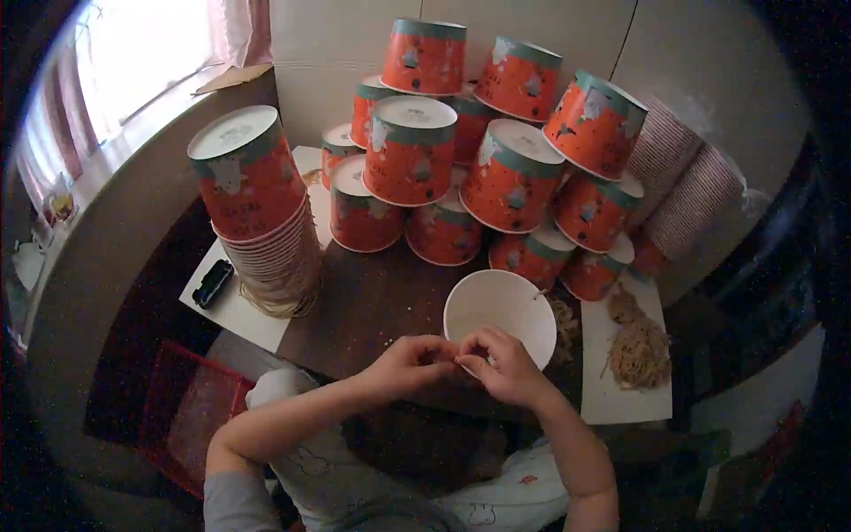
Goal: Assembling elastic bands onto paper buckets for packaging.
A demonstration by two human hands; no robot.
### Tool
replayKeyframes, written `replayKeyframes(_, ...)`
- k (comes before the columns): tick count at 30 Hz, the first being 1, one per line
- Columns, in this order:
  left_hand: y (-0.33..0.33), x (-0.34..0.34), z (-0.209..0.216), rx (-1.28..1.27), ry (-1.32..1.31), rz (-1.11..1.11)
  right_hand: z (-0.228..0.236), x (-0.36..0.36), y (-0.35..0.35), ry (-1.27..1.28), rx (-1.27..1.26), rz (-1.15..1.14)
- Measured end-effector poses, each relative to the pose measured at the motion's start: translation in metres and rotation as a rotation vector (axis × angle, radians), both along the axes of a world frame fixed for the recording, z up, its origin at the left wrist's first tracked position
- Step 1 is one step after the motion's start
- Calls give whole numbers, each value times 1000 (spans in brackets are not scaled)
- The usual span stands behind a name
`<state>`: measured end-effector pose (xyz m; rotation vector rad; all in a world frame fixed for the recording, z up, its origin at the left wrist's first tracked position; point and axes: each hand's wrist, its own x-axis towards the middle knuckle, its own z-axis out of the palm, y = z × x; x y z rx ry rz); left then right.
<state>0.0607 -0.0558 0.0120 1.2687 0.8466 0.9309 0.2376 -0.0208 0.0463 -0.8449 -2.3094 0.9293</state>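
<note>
A paper bucket (496, 306) with a white inside stands mouth up on the dark table in front of me. A short piece of cord (539, 293) shows at its right rim. At the bucket's near left rim, my left hand (412, 363) and my right hand (503, 365) meet with thumbs and fingers pinched together. Whatever lies between the fingertips is too small to make out. My right hand covers part of the near rim. Pale crumbs (387, 341) dot the tabletop beside my left hand.
Orange and green paper buckets (410, 151) are piled upside down at the back. On the left rises a tall nested stack (253, 204), beside a black case (213, 284). Tan twine (640, 355) lies on a white board at right. Wrapped bucket stacks (696, 195) lean behind. A red crate (191, 417) sits lower left.
</note>
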Motion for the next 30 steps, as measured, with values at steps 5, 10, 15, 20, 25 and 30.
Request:
replayKeyframes(5,0,4,-14,139,131,101,1,0,0,-10,-30,11)
replayKeyframes(10,1,4,-14,227,203,185,4,2,0,-27,-96,-75)
replayKeyframes(15,0,3,-2,90,274,158,3,4,3,-17,-60,-62)
replayKeyframes(20,-2,2,6,-24,70,135,4,5,3,-64,-74,-71)
replayKeyframes(25,-1,2,4,-81,-15,135,4,6,3,-81,-128,-31)
replayKeyframes(30,-2,1,5,-102,-39,169,-2,7,5,-75,-120,-12)
